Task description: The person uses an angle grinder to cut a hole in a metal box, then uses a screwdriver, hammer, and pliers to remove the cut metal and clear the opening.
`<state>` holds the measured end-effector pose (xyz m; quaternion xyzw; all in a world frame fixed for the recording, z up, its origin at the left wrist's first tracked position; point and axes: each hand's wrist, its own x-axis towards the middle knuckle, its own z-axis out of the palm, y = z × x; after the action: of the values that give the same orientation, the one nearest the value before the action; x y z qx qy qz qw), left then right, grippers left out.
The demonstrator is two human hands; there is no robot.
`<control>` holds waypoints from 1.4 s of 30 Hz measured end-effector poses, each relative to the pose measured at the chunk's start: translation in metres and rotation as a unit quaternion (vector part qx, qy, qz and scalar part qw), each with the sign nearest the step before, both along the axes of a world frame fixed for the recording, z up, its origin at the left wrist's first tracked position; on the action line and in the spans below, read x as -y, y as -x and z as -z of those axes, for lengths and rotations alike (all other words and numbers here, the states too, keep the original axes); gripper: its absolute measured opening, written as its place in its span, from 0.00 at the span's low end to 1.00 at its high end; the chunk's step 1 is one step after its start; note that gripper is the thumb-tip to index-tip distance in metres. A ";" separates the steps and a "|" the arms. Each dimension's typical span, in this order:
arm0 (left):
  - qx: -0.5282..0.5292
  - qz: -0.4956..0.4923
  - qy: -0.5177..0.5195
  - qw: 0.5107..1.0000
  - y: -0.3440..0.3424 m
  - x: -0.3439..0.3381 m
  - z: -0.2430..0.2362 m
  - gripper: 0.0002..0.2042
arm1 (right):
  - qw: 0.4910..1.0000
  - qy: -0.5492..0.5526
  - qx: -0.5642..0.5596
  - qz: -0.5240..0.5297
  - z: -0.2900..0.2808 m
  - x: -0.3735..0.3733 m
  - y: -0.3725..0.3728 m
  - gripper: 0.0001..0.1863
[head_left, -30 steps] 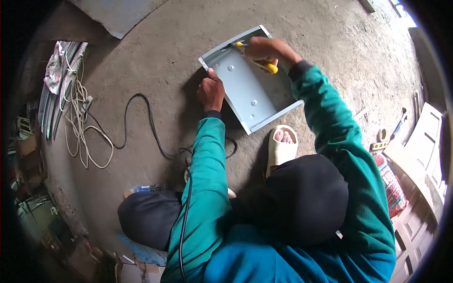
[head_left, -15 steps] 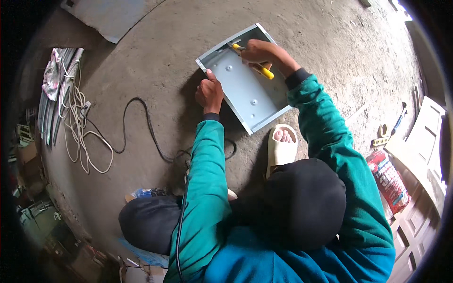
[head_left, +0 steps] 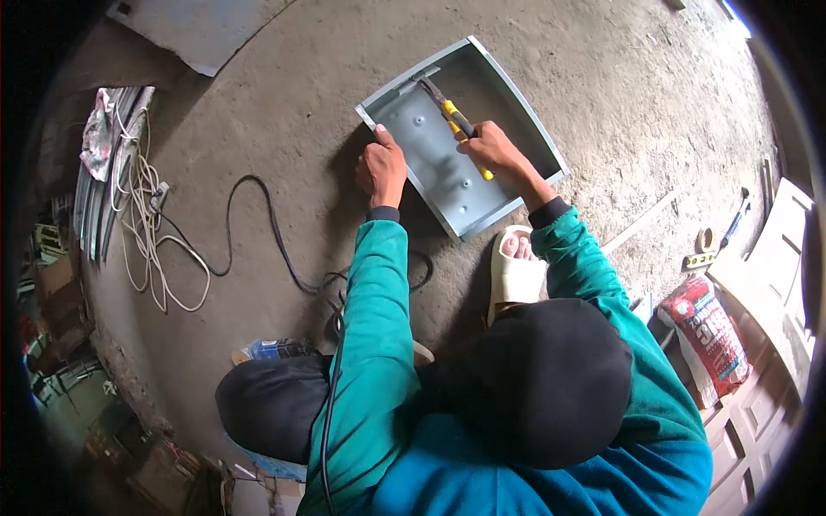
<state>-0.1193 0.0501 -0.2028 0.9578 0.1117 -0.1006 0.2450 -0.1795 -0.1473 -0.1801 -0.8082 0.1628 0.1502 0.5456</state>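
A light grey open metal box (head_left: pixel 439 163) rests on the concrete floor, turned at an angle. My left hand (head_left: pixel 380 163) is closed on its left wall, thumb up on the rim near the upper left corner. In my right hand (head_left: pixel 492 152) are pliers or snips with yellow and black handles (head_left: pixel 456 119), held over the inside of the box. Their metal jaws (head_left: pixel 430 87) are at the far short wall, by a small strip along its inner side; whether they bite on it is unclear.
Coiled cables (head_left: pixel 163 258) lie beside bundled metal strips (head_left: pixel 101 215); a metal sheet (head_left: pixel 194 34) is at top left. My sandalled foot (head_left: pixel 516 275) is just below the box. On the right lie a long strip (head_left: pixel 637 222), small tools (head_left: pixel 734 219), a red-white bag (head_left: pixel 704 335) and pale panels (head_left: pixel 774 258).
My right hand has moved down and right, bringing the pliers' handles lower and more of their jaws into sight. The box has shifted slightly. My left hand stays on its rim.
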 end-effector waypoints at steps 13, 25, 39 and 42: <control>0.000 -0.011 0.003 1.000 -0.004 -0.004 0.026 0.37 | 0.986 0.160 0.020 -0.043 0.023 -0.014 0.002 0.14; -0.006 -0.004 0.003 1.000 0.000 -0.002 0.009 0.38 | 0.994 0.093 -0.048 -0.032 -0.026 0.002 0.005 0.17; 0.007 -0.002 0.009 1.000 0.002 -0.002 0.004 0.37 | 0.987 0.159 -0.028 -0.027 -0.048 -0.009 0.006 0.16; 0.006 0.026 -0.015 1.000 0.003 -0.002 -0.004 0.36 | 0.983 0.175 0.012 -0.049 -0.044 -0.008 -0.003 0.18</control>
<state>-0.1221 0.0517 -0.1989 0.9645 0.0866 -0.0994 0.2289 -0.1761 -0.1396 -0.1364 -0.9001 0.1406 0.1362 0.3893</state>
